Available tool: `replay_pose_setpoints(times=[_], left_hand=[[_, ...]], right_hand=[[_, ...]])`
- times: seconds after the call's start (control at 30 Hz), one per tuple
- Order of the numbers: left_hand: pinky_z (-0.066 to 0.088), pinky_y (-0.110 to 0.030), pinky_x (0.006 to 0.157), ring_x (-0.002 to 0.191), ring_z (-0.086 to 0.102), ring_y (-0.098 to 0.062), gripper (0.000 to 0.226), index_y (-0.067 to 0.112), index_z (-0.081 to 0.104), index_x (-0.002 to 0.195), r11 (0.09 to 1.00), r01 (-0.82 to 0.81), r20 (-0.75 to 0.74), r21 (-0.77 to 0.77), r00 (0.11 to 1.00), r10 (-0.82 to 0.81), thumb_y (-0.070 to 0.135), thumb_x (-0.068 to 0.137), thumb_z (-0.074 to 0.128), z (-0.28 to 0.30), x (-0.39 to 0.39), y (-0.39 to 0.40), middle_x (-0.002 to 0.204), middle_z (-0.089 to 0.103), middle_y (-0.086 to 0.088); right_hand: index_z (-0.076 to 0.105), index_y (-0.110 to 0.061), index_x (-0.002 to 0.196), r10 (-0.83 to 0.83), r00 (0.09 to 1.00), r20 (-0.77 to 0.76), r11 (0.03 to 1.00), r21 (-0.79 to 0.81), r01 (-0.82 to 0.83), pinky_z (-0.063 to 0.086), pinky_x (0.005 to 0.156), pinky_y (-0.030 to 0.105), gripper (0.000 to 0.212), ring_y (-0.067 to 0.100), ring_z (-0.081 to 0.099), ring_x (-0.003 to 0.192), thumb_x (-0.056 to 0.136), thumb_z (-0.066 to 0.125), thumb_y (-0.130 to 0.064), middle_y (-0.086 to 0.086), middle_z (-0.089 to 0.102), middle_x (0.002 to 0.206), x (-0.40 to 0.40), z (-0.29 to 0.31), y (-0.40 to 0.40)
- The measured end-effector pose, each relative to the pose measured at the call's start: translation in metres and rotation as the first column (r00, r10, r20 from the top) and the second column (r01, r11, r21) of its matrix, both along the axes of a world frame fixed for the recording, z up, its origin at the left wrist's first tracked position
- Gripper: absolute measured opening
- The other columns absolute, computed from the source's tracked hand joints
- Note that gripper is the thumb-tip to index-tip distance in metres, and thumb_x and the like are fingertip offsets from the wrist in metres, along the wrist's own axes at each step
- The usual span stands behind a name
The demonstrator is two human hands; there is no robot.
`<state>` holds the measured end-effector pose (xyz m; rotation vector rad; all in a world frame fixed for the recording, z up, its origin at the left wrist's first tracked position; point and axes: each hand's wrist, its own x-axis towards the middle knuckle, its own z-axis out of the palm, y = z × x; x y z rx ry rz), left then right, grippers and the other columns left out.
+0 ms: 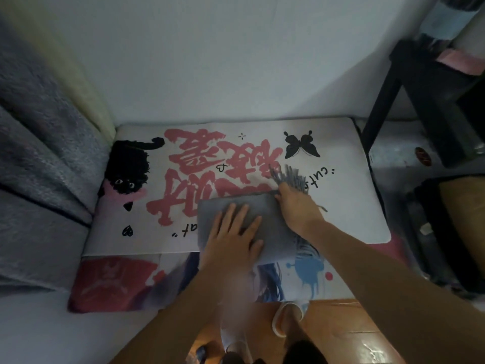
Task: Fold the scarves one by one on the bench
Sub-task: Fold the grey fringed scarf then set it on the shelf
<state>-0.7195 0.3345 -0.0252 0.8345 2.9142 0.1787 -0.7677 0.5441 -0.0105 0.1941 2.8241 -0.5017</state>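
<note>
The grey scarf (236,219) is pressed flat by the open left hand (233,232). The fringe (291,177) is gripped by the right hand (296,203); it should be tucked squarely while pressure is kept.

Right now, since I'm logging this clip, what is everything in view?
scarf: one, grey, fringed, folded on the mat.
mat: one, white, pink lettering, black cat and butterfly prints, on the bench.
blanket: one, grey, left.
black frame: one, upper right.
slipper: one, white, on the wooden floor.
left hand: one, flat, presses the scarf.
right hand: one, at the scarf's fringed end; grip unclear.
</note>
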Motion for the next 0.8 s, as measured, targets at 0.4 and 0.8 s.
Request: replay_pose_setpoints(times=[0.4,0.8], left_hand=[[-0.005,-0.056,0.123,0.155,-0.012,-0.023,0.066,0.036,-0.008,0.157,0.992,-0.079,0.133,-0.094,0.987,0.091,0.064,0.097,-0.003,-0.019,-0.021,-0.012,0.169,-0.010,0.000],[0.038,-0.051,0.111,0.132,0.037,-0.043,0.080,0.045,0.012,0.158,0.671,-0.732,0.547,0.119,0.613,0.571,0.057,0.094,0.059,0.002,-0.018,-0.020,0.150,0.028,-0.022]], right_hand=[[0.049,-0.015,0.142,0.414,0.896,-0.160,0.898,0.235,-0.373,0.011,0.115,0.045,0.044,0.035,0.018,0.151,0.101,0.047,-0.033,0.012,0.033,0.159,0.077,-0.022,-0.021],[0.025,-0.024,0.158,0.186,0.958,-0.217,0.978,0.131,-0.160,0.013,0.124,0.053,0.055,0.028,0.003,0.154,0.107,0.021,-0.046,0.007,0.015,0.166,0.096,-0.009,-0.041]])
